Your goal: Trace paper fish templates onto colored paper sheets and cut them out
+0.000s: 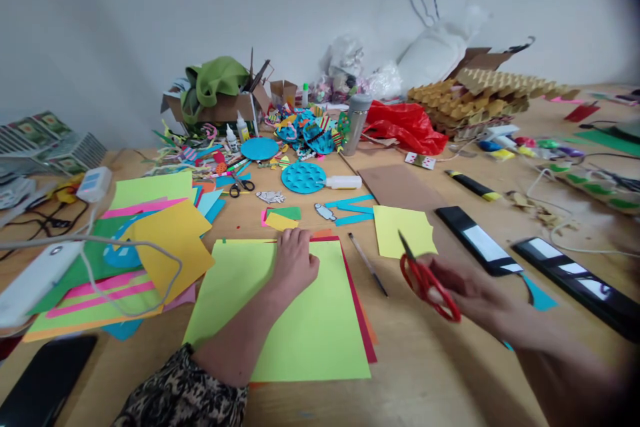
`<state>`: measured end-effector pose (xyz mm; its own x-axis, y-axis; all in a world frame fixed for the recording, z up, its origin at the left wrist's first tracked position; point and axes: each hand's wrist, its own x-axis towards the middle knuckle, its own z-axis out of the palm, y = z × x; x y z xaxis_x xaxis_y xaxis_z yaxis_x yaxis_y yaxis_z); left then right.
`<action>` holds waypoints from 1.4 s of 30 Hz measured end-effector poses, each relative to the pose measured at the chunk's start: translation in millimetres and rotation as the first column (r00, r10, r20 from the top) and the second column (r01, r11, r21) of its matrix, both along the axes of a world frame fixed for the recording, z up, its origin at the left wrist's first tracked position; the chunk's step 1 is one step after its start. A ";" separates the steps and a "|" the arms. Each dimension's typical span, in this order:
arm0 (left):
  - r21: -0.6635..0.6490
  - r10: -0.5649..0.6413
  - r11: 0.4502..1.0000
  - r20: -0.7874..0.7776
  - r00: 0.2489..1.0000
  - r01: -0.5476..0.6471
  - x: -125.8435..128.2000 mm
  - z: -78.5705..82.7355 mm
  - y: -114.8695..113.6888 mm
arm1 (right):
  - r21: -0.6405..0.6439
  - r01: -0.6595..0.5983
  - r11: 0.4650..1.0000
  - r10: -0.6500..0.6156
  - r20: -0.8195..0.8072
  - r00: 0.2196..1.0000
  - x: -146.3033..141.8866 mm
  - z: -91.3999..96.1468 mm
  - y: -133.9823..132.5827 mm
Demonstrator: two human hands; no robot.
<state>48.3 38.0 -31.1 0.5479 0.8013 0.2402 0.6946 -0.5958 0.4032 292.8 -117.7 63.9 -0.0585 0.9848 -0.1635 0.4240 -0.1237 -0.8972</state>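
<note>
My left hand (295, 259) lies on the top edge of a stack of paper with a light green sheet (320, 333) uppermost. Its fingers are curled and close together; what is under the fingertips is hidden. Just beyond it lie small yellow (281, 221) and green (287, 213) paper pieces. My right hand (465, 290) is closed round red-handled scissors (429, 285), held above the table with the dark blades pointing up and away. Behind the scissors lies a pale yellow paper piece (400, 227). A pen (369, 265) rests between the stack and the scissors.
Coloured sheets (175, 247) and a cable lie at left, with a black phone (47, 380) in front. Two dark glossy devices (477, 240) (580, 283) and a cutter knife (473, 185) are at right. Farther back stand a grey flask (357, 123), a glue bottle (344, 182) and small black scissors (242, 185).
</note>
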 end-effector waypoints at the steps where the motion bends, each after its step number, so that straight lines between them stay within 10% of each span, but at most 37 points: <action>1: -0.001 0.004 1.000 0.004 1.000 -0.004 0.0 0.2 0.2 | 0.041 -0.038 0.998 0.040 -0.042 0.998 -0.7 2.4 14.7; 8: 0.004 0.020 1.000 0.027 0.999 -0.020 -1.1 -4.4 3.7 | 0.086 -0.008 0.996 0.015 -0.086 0.996 -19.1 -11.7 88.1; 15: 0.008 0.036 0.999 0.031 0.999 -0.036 -0.9 -8.0 3.9 | -0.059 -0.296 0.953 0.294 0.402 0.867 -14.0 -4.3 111.1; 21: 0.003 0.017 1.000 0.036 0.999 -0.017 -1.3 -5.7 3.2 | 0.031 -0.214 0.976 0.166 0.532 0.831 -33.9 -24.8 138.3; 42: 0.015 0.008 1.000 0.056 0.998 -0.009 -1.2 -6.2 3.6 | -0.046 -0.243 0.969 0.225 0.570 0.790 -48.1 -50.7 145.2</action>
<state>47.1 41.6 -37.3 0.5265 0.8019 0.2825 0.6765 -0.5964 0.4320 244.6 27.4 13.3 -0.1930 0.9578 -0.2130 0.8702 0.0668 -0.4882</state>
